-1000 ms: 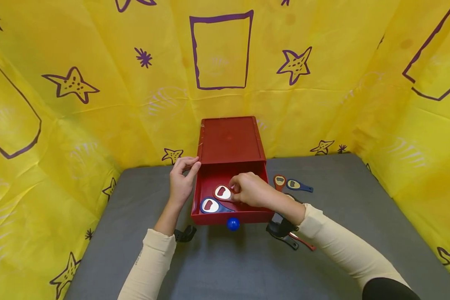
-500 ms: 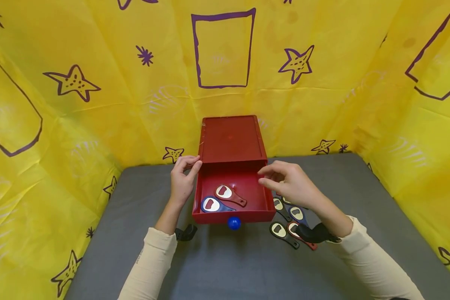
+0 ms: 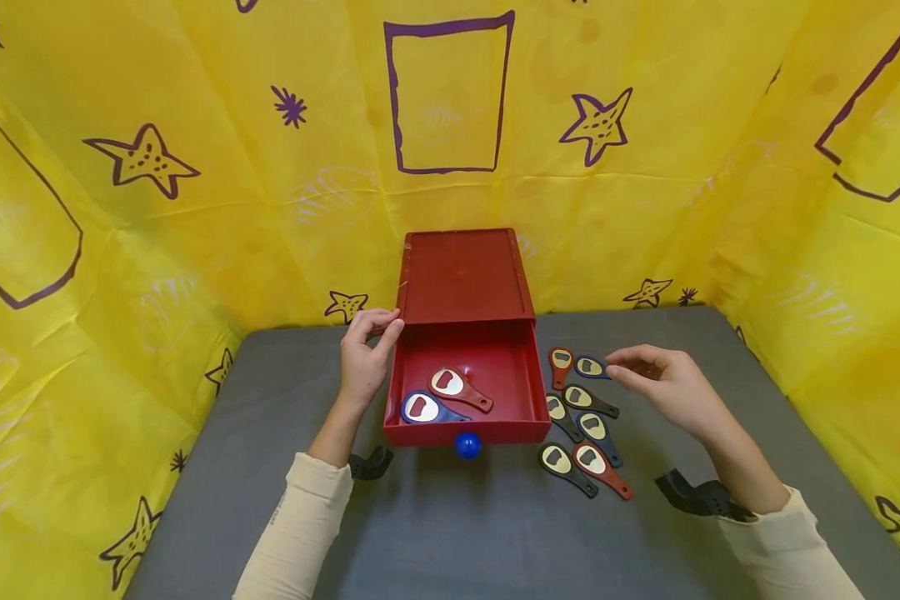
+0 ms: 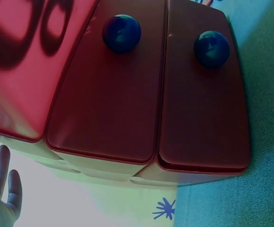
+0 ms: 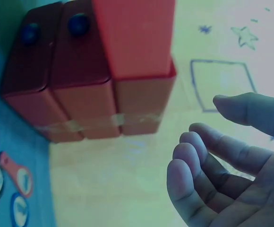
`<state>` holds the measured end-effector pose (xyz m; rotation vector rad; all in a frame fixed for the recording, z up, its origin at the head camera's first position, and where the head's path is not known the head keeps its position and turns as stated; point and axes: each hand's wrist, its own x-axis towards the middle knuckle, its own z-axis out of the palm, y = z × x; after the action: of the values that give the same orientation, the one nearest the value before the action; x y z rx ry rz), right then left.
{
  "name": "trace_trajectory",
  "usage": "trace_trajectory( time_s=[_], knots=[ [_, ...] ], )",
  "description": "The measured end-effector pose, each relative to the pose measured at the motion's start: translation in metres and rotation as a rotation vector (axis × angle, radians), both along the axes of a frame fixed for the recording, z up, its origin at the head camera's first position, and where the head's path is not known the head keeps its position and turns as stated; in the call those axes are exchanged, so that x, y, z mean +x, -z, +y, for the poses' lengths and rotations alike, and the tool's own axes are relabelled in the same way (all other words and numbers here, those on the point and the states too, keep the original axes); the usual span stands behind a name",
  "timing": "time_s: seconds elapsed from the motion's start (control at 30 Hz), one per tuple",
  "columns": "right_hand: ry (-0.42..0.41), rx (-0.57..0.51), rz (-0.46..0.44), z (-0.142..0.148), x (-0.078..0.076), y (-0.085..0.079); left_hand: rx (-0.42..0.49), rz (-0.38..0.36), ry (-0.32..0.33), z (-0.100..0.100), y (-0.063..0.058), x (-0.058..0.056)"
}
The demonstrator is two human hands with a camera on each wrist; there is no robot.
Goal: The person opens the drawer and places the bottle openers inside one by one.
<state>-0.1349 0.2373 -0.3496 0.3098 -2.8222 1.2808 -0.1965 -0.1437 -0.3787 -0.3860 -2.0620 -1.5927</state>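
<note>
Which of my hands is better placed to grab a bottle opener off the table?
Probably the right: your right hand looks empty, near the bottle openers right of the open drawer. Your left hand is across the drawer, at the left edge of the red cabinet.

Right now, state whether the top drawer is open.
Open: the top drawer juts out, exposing a red bottle opener and a blue bottle opener.

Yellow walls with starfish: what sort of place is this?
Probably an indoor booth for recording handwork: patterned yellow cloth surrounds a grey table on three sides, bottle openers lie beside a red drawer unit, and black wrist mounts look like camera holders.
</note>
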Motion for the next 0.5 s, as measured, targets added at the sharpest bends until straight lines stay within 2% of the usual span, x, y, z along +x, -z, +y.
trace_trajectory(
  time_s=[0.5],
  knots=[
    [0.061,0.024,-0.128,0.019,0.011,0.048,-0.007,-0.012,-0.009,0.001,0.000,0.001]
  ],
)
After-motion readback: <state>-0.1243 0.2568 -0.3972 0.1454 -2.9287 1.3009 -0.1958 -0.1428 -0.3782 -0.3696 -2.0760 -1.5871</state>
